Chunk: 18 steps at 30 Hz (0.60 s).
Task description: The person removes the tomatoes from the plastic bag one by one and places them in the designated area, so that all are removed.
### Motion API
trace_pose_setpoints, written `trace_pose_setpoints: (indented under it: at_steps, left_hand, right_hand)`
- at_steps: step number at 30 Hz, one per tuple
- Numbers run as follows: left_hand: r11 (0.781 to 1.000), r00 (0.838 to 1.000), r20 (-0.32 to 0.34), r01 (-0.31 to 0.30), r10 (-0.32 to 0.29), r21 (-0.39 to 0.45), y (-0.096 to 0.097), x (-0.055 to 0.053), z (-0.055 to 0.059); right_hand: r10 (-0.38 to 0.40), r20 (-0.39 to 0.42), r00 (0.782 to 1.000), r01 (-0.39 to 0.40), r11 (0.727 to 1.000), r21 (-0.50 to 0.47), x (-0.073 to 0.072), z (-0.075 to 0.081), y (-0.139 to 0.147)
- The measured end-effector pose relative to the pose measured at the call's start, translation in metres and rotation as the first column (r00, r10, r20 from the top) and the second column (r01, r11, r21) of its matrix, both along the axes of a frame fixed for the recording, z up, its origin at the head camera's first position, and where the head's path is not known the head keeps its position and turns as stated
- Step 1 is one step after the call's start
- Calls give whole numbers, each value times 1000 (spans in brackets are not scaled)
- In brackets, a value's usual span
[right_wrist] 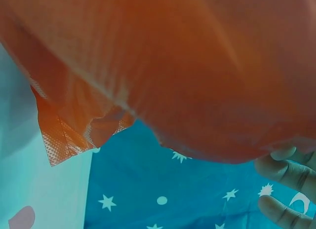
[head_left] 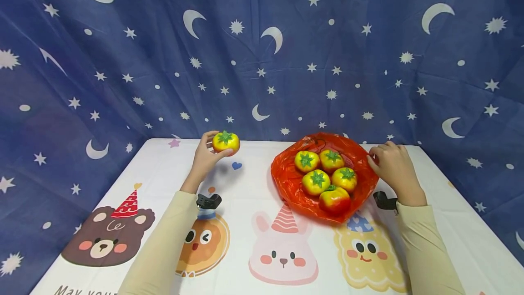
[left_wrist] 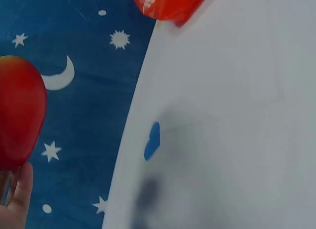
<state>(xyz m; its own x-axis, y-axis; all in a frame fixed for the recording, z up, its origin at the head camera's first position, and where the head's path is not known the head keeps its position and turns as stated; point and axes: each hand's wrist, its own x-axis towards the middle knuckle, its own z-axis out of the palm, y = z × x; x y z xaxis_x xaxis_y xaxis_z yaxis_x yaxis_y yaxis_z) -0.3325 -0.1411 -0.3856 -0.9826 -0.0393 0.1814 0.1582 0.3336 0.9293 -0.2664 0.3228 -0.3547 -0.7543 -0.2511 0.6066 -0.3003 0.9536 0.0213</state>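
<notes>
In the head view my left hand holds a yellow-and-red tomato with a green star-shaped top, raised over the far left of the table. Its red underside shows large at the left edge of the left wrist view, fingertips against it. My right hand pinches the right rim of a red plastic bag, spread wide on the table. Inside the bag lie several similar tomatoes, and at the front a redder, ribbed one. The bag's red film fills much of the right wrist view.
A white tablecloth printed with cartoon animals covers the table. Behind its far edge hangs a dark blue curtain with moons and stars. Black wrist mounts sit by both wrists.
</notes>
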Motion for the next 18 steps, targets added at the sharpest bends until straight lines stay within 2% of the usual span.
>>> trace_pose_setpoints:
  at_steps: [10,18]
  left_hand:
    - [998,998,21,-57,57,-20,-15,-12,-9]
    - [997,997,23,-70,70,-22,-20,-24,-16]
  right_hand:
    - [10,-9,1000,-10,1000,-2,0,0,1]
    - [11,-9,1000,-11,1000,-3,0,0,0]
